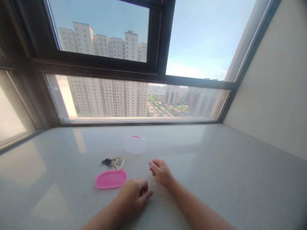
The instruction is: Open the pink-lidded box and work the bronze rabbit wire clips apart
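Observation:
My left hand [134, 195] rests on the pale speckled windowsill, fingers loosely curled and the thumb held apart from them. Nothing shows in its grasp. Just left of it lies a pink oval lid [110, 179], flat on the sill. My right hand [161, 172] is closed, thumb against the curled fingers; whatever may be inside is hidden. Beyond the lid sits a small heap of keys [117, 161] with a dark piece [106, 162] at its left end. A translucent white container [135, 145] with a bit of pink at its top stands behind the hands.
A dark-framed window [144, 124] closes off the back of the sill [230, 179], with tall buildings outside. On the right rises a plain white wall [271, 95]. Another window pane [11, 111] borders the left side.

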Tool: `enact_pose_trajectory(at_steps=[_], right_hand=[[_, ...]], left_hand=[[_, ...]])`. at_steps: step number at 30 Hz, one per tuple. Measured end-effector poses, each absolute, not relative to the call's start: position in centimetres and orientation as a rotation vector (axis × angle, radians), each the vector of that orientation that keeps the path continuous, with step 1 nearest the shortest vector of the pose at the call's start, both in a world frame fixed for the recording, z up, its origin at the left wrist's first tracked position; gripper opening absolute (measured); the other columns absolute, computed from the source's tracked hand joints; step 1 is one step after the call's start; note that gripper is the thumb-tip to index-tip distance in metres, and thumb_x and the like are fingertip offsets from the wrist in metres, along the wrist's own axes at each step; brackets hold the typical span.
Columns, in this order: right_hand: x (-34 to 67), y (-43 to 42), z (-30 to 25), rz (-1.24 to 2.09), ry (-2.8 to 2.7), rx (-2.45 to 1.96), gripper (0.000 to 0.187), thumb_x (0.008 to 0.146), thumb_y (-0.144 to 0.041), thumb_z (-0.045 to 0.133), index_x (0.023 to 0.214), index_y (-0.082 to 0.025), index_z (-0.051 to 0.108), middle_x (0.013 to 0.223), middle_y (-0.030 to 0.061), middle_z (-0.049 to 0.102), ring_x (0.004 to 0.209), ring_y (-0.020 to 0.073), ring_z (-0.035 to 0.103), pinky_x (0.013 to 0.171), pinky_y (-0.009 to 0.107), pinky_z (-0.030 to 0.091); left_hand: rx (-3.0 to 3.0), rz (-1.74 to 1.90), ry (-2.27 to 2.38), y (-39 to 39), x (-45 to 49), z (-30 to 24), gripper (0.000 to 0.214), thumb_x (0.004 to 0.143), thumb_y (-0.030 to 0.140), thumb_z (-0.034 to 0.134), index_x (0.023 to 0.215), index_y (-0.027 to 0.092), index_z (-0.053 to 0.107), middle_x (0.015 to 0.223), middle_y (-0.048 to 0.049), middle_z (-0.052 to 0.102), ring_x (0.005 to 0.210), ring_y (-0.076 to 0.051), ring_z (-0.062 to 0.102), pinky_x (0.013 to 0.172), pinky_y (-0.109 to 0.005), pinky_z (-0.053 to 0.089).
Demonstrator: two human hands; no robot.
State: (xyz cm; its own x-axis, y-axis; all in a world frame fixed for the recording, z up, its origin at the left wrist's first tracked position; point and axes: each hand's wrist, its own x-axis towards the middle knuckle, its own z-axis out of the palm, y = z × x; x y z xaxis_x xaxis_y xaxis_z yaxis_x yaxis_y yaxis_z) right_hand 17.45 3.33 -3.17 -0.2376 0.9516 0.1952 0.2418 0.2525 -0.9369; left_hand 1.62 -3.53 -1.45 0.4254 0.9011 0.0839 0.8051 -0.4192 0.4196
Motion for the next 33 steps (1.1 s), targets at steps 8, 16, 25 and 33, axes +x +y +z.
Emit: enact_pose_trajectory(at_steps=[8,16,25,33], right_hand=[[17.37,2.82,-2.69,1.027,-1.711,-1.139,0.028,0.082,-0.031,0.047,0.061,-0.015,0.055,0.047,-0.0031,0.05,0.044,0.0084,0.042,0.047,0.019,0.031],[17.42,2.49,-2.54,1.003,-1.743,-1.168,0.026,0.081,-0.03,0.048,0.061,-0.015,0.055,0.048,-0.0027,0.051,0.043,0.0081,0.041,0.045,0.018,0.029],[17.35,2.36,-2.53,0.988,-1.775,-1.183,0.025,0.08,-0.03,0.05,0.06,-0.016,0.054,0.048,-0.0028,0.05,0.044,0.0081,0.04,0.044,0.018,0.029],[17.3,2.28,-2.35,0.961,-1.794,-1.213,0.024,0.08,-0.029,0.051,0.06,-0.015,0.053,0.048,-0.0027,0.051,0.045,0.0084,0.041,0.046,0.018,0.029]], left_hand=[[2.368,0.407,1.375,-3.59,1.17,-0.74,0.02,0.082,0.035,0.051,0.071,0.019,0.058,0.063,0.0023,0.062,0.057,-0.012,0.05,0.052,-0.022,0.026],[2.346,0.412,1.369,-3.56,1.09,-0.72,0.013,0.079,0.028,0.052,0.071,0.02,0.057,0.063,0.0029,0.061,0.056,-0.011,0.05,0.052,-0.022,0.026],[2.345,0.41,1.376,-3.7,1.04,-0.8,0.012,0.078,0.027,0.052,0.072,0.02,0.058,0.063,0.0025,0.062,0.058,-0.012,0.051,0.053,-0.022,0.026],[2.34,0.409,1.372,-3.53,1.06,-0.78,0.012,0.078,0.026,0.051,0.073,0.02,0.059,0.063,0.0024,0.062,0.057,-0.012,0.05,0.052,-0.022,0.026]])
